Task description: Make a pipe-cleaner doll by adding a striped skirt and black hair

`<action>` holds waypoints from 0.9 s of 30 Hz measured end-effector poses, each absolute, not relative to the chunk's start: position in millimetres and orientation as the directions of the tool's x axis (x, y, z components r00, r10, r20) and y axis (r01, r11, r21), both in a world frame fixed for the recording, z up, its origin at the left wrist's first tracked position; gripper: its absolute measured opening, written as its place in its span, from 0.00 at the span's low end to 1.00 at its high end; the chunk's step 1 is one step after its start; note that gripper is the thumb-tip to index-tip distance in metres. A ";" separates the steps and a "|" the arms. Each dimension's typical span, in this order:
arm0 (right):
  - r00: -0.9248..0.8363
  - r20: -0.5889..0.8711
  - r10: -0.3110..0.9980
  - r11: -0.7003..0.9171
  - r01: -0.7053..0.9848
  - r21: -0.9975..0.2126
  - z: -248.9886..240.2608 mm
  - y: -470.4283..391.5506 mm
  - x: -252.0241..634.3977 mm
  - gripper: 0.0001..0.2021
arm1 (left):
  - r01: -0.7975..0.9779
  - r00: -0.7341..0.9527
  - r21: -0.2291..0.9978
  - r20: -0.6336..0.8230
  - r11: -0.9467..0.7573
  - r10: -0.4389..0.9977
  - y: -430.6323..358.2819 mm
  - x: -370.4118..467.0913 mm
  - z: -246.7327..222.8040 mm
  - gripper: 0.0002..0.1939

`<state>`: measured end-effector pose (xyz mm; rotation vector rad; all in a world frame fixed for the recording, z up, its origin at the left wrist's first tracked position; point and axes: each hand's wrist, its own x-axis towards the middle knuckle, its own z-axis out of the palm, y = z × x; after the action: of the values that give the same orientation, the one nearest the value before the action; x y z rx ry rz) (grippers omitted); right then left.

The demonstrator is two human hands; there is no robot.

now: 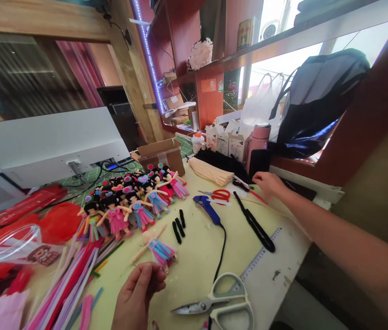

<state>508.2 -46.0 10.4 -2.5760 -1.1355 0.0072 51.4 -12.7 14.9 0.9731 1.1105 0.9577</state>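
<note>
"How far along does it look from your end?"

"Well along, I'd judge. Toward the far left of the pale yellow surface (194, 256) I see a crowd of fuzzy-stemmed dolls with black hair and bright dresses (135, 201). One bald, cream-limbed doll in a blue-and-pink skirt (161, 251) lies nearer the near edge, dressed but bare-headed. Its hair seems left to do; three short black fuzzy strips (179, 227) lie just beside it."

"And the hands?"

"The left hand (137, 291) is over the near edge, just below the bald doll, fingers curled inward; I can't tell if its grip pinches anything. The right hand (268, 184) stretches to the far right edge, arm long, wrist bent, fingers pointing left. I can't tell whether that grip is closed."
</note>
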 end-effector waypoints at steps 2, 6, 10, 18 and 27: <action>0.700 0.108 0.706 -0.652 0.702 -0.288 8.2 -64.7 516.5 0.12 | -0.127 0.179 0.950 -0.261 0.285 0.949 -12.6 52.0 15.6 0.22; 0.739 0.065 0.671 -0.702 0.661 -0.266 -2.8 -88.3 527.3 0.08 | -0.128 0.161 0.946 -0.275 0.297 0.948 -11.3 52.8 15.1 0.23; 0.763 0.028 0.646 -0.732 0.629 -0.261 -14.6 -90.5 527.9 0.11 | -0.133 0.146 0.936 -0.307 0.326 0.941 -9.3 51.4 12.1 0.23; 0.710 0.078 0.700 -0.660 0.685 -0.309 -13.8 -73.3 518.1 0.10 | -0.151 0.174 0.930 -0.309 0.335 0.935 -6.7 48.1 6.2 0.20; 0.701 0.126 0.702 -0.608 0.682 -0.406 -8.6 -56.1 517.2 0.13 | -0.143 0.173 0.937 -0.292 0.318 0.940 -8.9 48.1 11.7 0.21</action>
<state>517.2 -56.1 -8.6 -2.4837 -1.0700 0.0641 48.1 -8.9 11.7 0.9280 1.1107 0.9499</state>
